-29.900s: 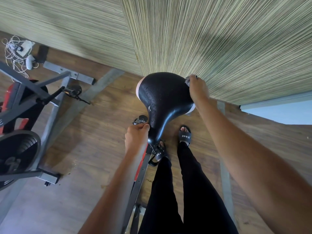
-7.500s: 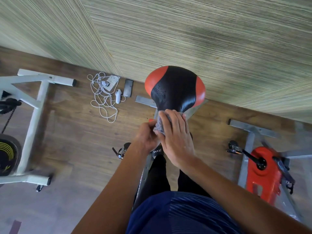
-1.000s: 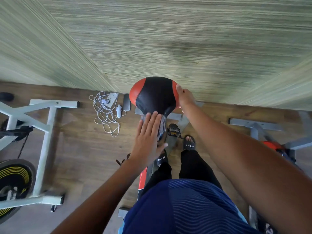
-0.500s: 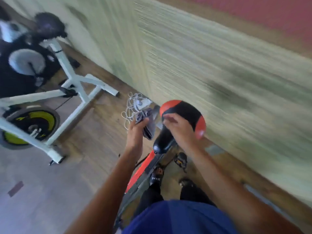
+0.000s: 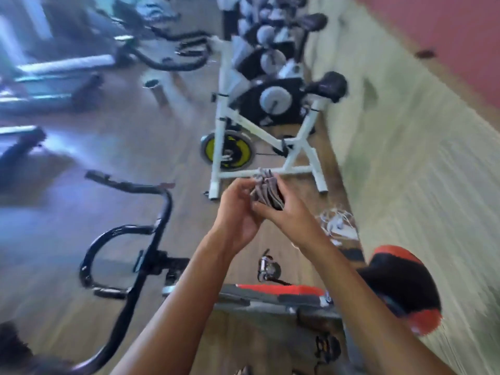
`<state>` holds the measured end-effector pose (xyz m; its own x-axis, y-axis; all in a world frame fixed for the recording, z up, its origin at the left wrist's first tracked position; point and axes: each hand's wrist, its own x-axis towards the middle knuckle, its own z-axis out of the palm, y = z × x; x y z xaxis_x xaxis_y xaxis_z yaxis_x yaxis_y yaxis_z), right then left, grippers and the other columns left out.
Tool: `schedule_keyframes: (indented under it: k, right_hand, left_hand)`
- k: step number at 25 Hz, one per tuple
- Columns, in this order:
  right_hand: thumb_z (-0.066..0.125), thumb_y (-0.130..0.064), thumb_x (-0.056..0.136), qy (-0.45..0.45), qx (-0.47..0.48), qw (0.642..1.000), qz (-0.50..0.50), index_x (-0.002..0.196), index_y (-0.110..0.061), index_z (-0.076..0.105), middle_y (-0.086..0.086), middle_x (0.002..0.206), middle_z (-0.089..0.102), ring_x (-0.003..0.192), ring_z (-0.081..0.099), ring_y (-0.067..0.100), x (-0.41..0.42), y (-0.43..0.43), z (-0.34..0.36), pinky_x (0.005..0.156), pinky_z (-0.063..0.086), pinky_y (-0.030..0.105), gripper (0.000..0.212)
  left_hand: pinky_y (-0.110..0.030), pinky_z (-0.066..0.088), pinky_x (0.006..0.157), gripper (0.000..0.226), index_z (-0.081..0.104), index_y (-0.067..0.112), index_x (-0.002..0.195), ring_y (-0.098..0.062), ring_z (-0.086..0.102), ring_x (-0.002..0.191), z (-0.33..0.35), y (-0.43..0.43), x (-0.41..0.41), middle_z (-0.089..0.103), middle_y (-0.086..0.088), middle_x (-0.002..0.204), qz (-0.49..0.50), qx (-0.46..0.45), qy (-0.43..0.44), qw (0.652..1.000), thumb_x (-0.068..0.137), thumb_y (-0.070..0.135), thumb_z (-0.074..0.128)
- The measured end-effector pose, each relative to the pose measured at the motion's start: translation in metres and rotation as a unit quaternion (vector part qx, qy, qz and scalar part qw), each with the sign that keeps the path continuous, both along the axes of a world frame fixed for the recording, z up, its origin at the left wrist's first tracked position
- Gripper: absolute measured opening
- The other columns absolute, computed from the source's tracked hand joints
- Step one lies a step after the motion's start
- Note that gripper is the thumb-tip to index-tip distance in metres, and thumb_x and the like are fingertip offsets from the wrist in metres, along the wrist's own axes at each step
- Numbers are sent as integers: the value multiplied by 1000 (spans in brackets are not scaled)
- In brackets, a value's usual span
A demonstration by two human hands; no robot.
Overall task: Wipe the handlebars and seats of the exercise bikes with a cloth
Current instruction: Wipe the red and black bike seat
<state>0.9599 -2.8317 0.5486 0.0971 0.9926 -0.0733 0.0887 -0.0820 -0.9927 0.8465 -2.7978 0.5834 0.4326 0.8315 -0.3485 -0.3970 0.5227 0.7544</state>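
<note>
A row of exercise bikes runs up the frame beside the pale wall on the right. Nearest, across the lower part of the frame, is a red and black bike. Its black handlebars are at lower left and its red and black seat at lower right. Above it, in the middle of the frame, stands a white bike with a dark seat toward the upper right. More bikes sit behind it, too blurred to count.

Nothing is being wiped at this moment. The cloth is off every surface, held in the air over the floor between the near bike and the white one, well apart from both seats and both sets of handlebars. The frame cannot show which bikes are already clean. By the look of it the white bike and those beyond it are left to do, so much of the job may lie ahead.

The left hand and right hand meet at the centre of the frame. Between them is the cloth, bunched into a small striped wad. The left hand's fingers curl round its left side. The right hand's fingers close on it from the right and below. Both hands have hold of it, seemingly gathering or refolding it. Blur hides exactly how each finger lies.
</note>
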Motion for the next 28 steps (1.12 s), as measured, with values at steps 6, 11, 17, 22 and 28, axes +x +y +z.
schedule_keyframes:
  k: [6,11,17,22,28]
  right_hand:
    - [48,-11,103,148,-7,967,206,138,-24,54,-1,132,65,122,61,12,-191,23,43,105,47,31,37]
    - [41,-8,105,233,-63,921,307,125,-19,61,1,114,72,103,69,10,-400,-5,60,92,52,28,31]
    - [41,-8,104,274,-147,857,411,124,-12,63,6,115,73,106,70,15,-605,-51,51,83,56,25,30]
    - [52,-18,101,264,-228,854,387,128,-3,61,20,124,68,117,63,30,-707,-29,40,98,50,44,33]
    - [58,-17,95,359,-289,831,312,115,-7,64,12,109,68,99,66,23,-791,67,19,73,61,33,23]
  left_hand:
    - [-17,52,73,28,65,14,124,-3,67,84,34,-33,-193,71,4,100,159,179,200,950,101,20,51]
    - [-10,48,63,23,67,7,117,1,65,72,53,-82,-377,69,2,91,335,174,251,892,100,15,55]
    - [-13,52,63,22,68,11,112,-3,67,73,35,-144,-578,71,-2,94,484,96,241,836,102,12,49]
    - [-27,53,66,25,68,18,93,-13,68,76,30,-159,-690,74,-2,89,577,14,93,811,101,33,50]
    - [-38,52,83,13,64,2,102,-25,63,85,18,-76,-801,67,-18,101,516,-18,51,855,91,0,57]
